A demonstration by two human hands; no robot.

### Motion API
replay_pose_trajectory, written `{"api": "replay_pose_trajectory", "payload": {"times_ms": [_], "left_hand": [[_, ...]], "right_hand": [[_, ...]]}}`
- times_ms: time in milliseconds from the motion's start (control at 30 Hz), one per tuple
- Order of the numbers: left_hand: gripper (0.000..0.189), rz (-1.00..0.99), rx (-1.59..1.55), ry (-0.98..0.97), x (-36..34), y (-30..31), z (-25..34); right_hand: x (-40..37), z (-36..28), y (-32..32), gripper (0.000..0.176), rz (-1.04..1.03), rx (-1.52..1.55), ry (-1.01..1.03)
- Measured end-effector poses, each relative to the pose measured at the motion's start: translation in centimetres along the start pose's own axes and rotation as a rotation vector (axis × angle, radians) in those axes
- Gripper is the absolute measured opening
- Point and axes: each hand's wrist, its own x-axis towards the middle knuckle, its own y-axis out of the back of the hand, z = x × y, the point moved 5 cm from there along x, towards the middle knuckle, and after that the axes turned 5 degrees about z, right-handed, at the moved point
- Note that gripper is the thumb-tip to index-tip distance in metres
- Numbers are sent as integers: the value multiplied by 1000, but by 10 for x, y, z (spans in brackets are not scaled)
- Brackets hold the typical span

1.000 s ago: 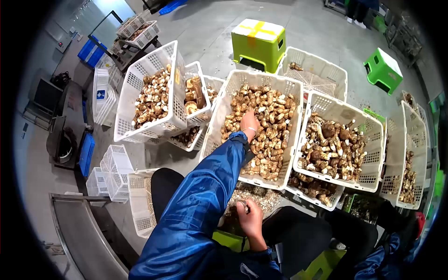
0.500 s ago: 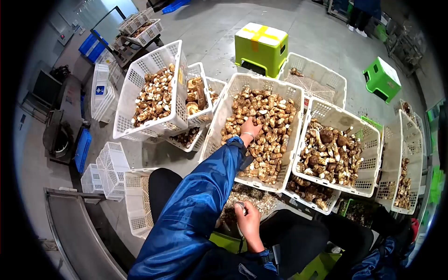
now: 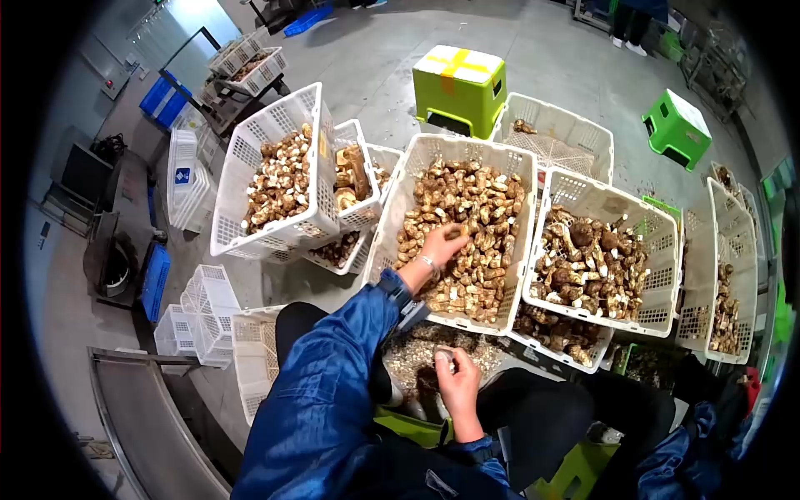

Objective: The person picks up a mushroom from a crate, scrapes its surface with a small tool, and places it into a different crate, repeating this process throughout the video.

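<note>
My left hand (image 3: 440,247) reaches over the middle white crate (image 3: 385,218), its fingers pinched on a brown mushroom (image 3: 455,232) just above the heap. Brown, pale-stemmed mushrooms (image 3: 479,275) fill this crate. Closer to my body, my right hand (image 3: 458,385) is closed, thumb up, around a small dark object (image 3: 447,357) that I cannot make out. It hangs over a layer of pale and brown trimmings (image 3: 408,358) between my knees. A bracelet and a dark watch sit on my left wrist, below the blue sleeve (image 3: 325,375).
Mushroom crates stand at right (image 3: 671,275) and left (image 3: 321,204), with other crates stacked beneath and behind. Two green stools, one nearer (image 3: 454,100) and one farther right (image 3: 673,137), rest on the grey floor. A person (image 3: 637,25) stands at the far back.
My left hand has drawn back slightly toward me from the heap, fingers pinched. My right hand has shifted a little to the right and up. The whole view has moved slightly.
</note>
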Motion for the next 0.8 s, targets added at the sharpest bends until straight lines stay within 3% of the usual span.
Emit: {"api": "replay_pose_trajectory", "payload": {"times_ms": [67, 100, 167, 233, 267, 400, 433, 500, 667, 767, 800], "left_hand": [[57, -137, 153, 159, -67, 26, 51], [61, -94, 88, -49, -78, 27, 26], [57, -173, 1, 41, -130, 41, 33], [50, -69, 86, -190, -176, 56, 46], [47, -77, -21, -200, -196, 58, 48], [41, -159, -134, -113, -256, 62, 46], [42, -172, -199, -58, -269, 61, 49], [42, -129, -124, -130, -286, 64, 52], [36, 10, -54, -167, -317, 67, 60], [36, 103, 39, -329, -328, 69, 68], [37, 112, 32, -319, -330, 70, 69]], "right_hand": [[-1, 8, 1, 15, 48, 44, 19], [-3, 9, 4, 15, 68, 49, 15], [-5, 14, 5, 17, 114, 140, 64], [-8, 9, 10, 16, 147, 146, 64], [-11, -3, 12, 16, 152, 268, 46], [-22, -9, 18, 15, 138, 154, 189], [-24, -4, 16, 15, 146, 140, 229], [-31, 2, 13, 16, 74, 247, 105], [-46, 2, 14, 19, -33, 330, 115], [-51, 3, 16, 19, -29, 252, 227], [-55, -2, 18, 19, -42, 300, 144]]}}
